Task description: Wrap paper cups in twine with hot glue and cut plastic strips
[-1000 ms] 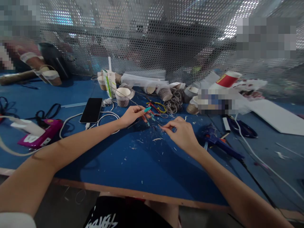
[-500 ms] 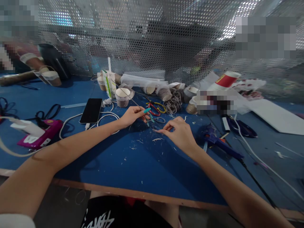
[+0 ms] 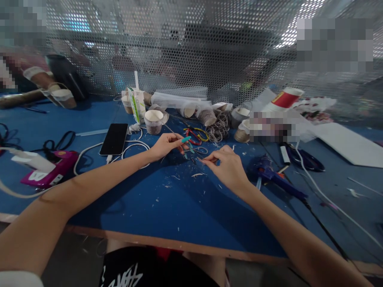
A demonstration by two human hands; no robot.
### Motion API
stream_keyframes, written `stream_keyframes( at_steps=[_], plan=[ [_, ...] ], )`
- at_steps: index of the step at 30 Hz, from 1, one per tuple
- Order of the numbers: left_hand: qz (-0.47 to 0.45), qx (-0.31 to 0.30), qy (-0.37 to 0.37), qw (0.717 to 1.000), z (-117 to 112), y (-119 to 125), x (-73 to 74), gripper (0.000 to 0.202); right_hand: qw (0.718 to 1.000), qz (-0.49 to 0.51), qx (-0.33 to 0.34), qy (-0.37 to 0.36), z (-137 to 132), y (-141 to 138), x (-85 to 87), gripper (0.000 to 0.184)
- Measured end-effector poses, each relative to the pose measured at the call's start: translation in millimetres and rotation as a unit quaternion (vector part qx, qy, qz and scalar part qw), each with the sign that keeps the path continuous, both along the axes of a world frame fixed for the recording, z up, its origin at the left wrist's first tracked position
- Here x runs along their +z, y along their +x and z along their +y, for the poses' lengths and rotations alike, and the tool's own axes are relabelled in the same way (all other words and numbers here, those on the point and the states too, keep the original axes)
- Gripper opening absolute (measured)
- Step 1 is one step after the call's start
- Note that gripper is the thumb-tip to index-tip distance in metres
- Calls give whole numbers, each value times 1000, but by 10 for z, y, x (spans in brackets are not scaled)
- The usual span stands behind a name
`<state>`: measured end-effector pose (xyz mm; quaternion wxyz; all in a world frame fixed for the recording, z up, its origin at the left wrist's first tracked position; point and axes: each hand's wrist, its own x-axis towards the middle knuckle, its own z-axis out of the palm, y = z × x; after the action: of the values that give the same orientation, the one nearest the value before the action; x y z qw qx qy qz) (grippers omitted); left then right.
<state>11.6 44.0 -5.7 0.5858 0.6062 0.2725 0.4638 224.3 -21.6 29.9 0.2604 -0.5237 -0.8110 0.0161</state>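
My left hand (image 3: 167,146) rests on the blue table (image 3: 167,207), its fingers pinched on a thin wire (image 3: 169,128) that runs back toward a paper cup (image 3: 153,120). My right hand (image 3: 227,165) is close beside it, thumb and forefinger pinched near the same spot on something too thin to make out. A small pair of red and yellow handled cutters (image 3: 196,135) lies just beyond the two hands. White scraps (image 3: 196,174) are scattered under them.
A phone (image 3: 114,138) on a white cable lies to the left, a pink glue gun (image 3: 48,172) further left. A blue glue gun (image 3: 277,177) and scissors (image 3: 302,157) lie to the right. Cups, a wire coil (image 3: 220,126) and a carton (image 3: 136,104) line the perforated screen.
My right hand drew slightly left and then back, its pinch staying near my left fingertips. My left hand stayed in place. The view shifted a little.
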Motion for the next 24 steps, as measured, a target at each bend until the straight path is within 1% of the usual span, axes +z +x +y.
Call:
stream_keyframes(
  at_steps=[5, 9, 13, 15, 20, 24],
  plan=[
    [-4, -6, 3, 1000, 3, -2, 0, 34, 1000, 0, 4, 5, -4, -2, 0, 17],
    [2, 2, -2, 1000, 9, 0, 4, 35, 1000, -19, 1, 5, 12, -6, 0, 10],
    [-17, -11, -2, 1000, 13, 3, 1, 41, 999, -39, 31, 6, 37, 2, -23, 13],
    [-25, -15, 2, 1000, 11, 5, 0, 42, 998, -41, 38, 2, 41, 13, -39, 18],
    [0, -13, 7, 1000, 2, -2, 0, 39, 1000, -25, 0, 3, 23, 43, -46, 17],
    [12, -7, 2, 1000, 6, -11, -14, 35, 1000, -14, -7, 18, 12, 36, -31, 23]
  ],
)
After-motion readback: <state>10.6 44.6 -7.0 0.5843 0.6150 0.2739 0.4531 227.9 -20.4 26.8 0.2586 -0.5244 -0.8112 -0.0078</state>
